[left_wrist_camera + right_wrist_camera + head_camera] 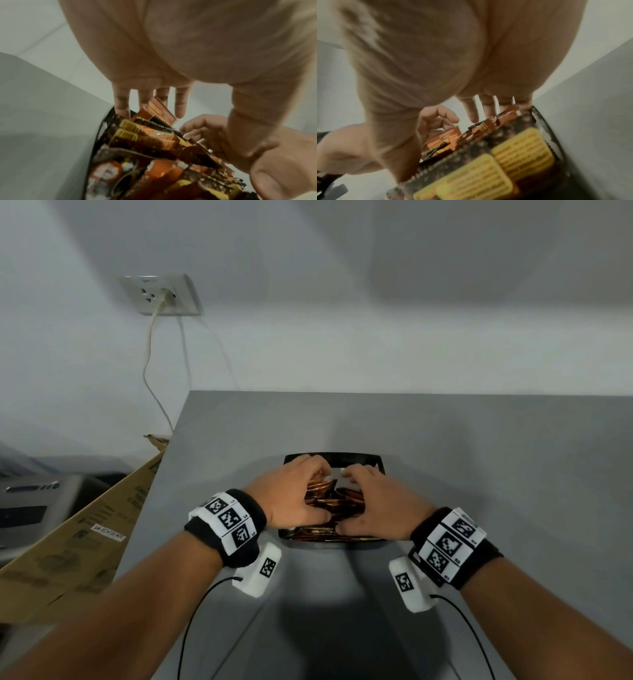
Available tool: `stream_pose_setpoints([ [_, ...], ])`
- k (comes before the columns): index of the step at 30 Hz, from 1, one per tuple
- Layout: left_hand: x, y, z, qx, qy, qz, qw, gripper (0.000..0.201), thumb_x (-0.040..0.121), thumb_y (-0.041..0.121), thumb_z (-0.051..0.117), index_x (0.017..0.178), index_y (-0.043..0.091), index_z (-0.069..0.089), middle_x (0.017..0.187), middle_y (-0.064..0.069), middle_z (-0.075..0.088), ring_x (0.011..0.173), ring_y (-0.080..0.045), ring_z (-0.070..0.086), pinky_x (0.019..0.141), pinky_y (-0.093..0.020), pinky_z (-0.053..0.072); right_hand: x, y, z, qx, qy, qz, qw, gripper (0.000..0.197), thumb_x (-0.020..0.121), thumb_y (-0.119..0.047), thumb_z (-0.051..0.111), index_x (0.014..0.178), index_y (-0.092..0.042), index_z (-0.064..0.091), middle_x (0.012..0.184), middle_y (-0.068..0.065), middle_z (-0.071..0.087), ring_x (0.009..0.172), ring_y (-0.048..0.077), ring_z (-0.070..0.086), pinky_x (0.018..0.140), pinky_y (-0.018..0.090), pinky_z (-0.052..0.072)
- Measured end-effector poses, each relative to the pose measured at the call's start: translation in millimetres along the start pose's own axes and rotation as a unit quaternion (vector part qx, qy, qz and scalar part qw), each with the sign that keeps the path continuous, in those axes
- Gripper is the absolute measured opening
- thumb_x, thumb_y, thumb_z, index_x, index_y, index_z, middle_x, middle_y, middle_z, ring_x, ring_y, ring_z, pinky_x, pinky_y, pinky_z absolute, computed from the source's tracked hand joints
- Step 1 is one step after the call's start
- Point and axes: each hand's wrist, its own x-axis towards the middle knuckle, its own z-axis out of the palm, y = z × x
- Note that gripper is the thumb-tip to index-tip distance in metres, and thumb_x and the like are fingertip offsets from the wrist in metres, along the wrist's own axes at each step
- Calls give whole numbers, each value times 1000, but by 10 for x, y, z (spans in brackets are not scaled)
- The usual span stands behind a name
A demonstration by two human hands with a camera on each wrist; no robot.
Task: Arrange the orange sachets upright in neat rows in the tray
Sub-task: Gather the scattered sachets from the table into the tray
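Observation:
A black tray lies on the grey table just ahead of me and holds several orange sachets, leaning and overlapping. My left hand and right hand clasp the bunch from both sides, fingers reaching over its far end and thumbs at the near end. In the left wrist view my left fingers reach down behind the sachets, beside the tray rim, and the right hand faces them. In the right wrist view my right fingers stand behind sachets with yellow labels.
The grey table ends at a left edge close to the tray. A cardboard box leans beyond that edge, with a grey machine behind it. On the wall, a socket has a cable hanging down.

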Motion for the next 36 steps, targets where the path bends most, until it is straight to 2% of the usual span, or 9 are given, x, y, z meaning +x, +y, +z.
stream_pose_setpoints([
  [3, -62, 6, -26, -2, -50, -7, 999, 90, 68, 45, 81, 143, 35, 33, 128, 12, 49, 107, -10, 57, 92, -32, 52, 25, -2, -43, 3, -47, -18, 999, 77, 66, -48, 79, 134, -29, 48, 117, -17, 58, 102, 3, 59, 91, 25, 52],
  [6, -55, -14, -23, 13, -60, -16, 998, 70, 78, 39, 74, 140, 30, 43, 124, 6, 56, 103, -12, 60, 90, -32, 54, 51, -1, -90, 25, -66, -22, 997, 57, 76, -34, 77, 127, -29, 53, 106, -15, 63, 89, -3, 61, 78, 14, 48],
  [9, -11, -40, -10, 3, -49, -23, 999, 53, 85, 37, 63, 135, 32, 47, 121, 5, 62, 96, -10, 62, 85, -34, 57, 88, -11, -77, 12, -54, -27, 998, 52, 80, -34, 72, 128, -31, 53, 108, -15, 63, 90, -2, 60, 78, 16, 47],
  [13, 29, -22, 26, 33, -51, 2, 998, 65, 77, 38, 67, 137, 34, 44, 123, 9, 59, 103, -11, 60, 89, -32, 54, 155, -2, 11, -55, -40, -19, 997, 65, 73, -44, 71, 132, -32, 47, 120, -9, 62, 105, 11, 60, 93, 36, 54],
  [17, 66, -10, 101, 88, -42, 12, 995, 70, 74, 32, 74, 137, 30, 44, 119, 4, 59, 105, -17, 59, 84, -29, 49, 170, -10, 100, -123, -42, -3, 992, 76, 74, -40, 73, 139, -31, 36, 130, -2, 57, 118, 23, 54, 96, 45, 52],
  [22, 62, -12, 90, 56, -59, 2, 997, 63, 79, 38, 66, 138, 30, 43, 124, 4, 59, 108, -17, 59, 84, -29, 49, 145, -33, 38, -66, -63, -16, 996, 65, 74, -47, 65, 135, -34, 44, 118, -8, 62, 106, 16, 60, 91, 39, 55],
  [28, 18, -51, 64, 25, -115, 12, 993, 96, 57, 59, 82, 139, 32, 41, 125, 12, 54, 109, -10, 56, 94, -34, 53, 101, 26, -101, -14, -146, -12, 989, 102, 52, -56, 84, 140, -40, 36, 121, -15, 60, 107, 8, 61, 94, 32, 53],
  [33, 37, -84, 85, 52, -95, 27, 994, 85, 67, 46, 76, 142, 32, 38, 126, 9, 55, 108, -12, 57, 92, -36, 54, 127, 23, -88, -50, -124, -7, 991, 88, 65, -37, 78, 142, -35, 36, 122, -10, 60, 104, 11, 60, 92, 34, 55],
  [36, 44, -79, 129, 77, -78, 39, 993, 84, 66, 42, 77, 140, 29, 39, 123, 6, 57, 105, -14, 58, 90, -34, 54, 137, 32, -36, -83, -99, -14, 991, 95, 63, -42, 78, 145, -32, 32, 128, -6, 59, 110, 16, 58, 95, 38, 54],
])
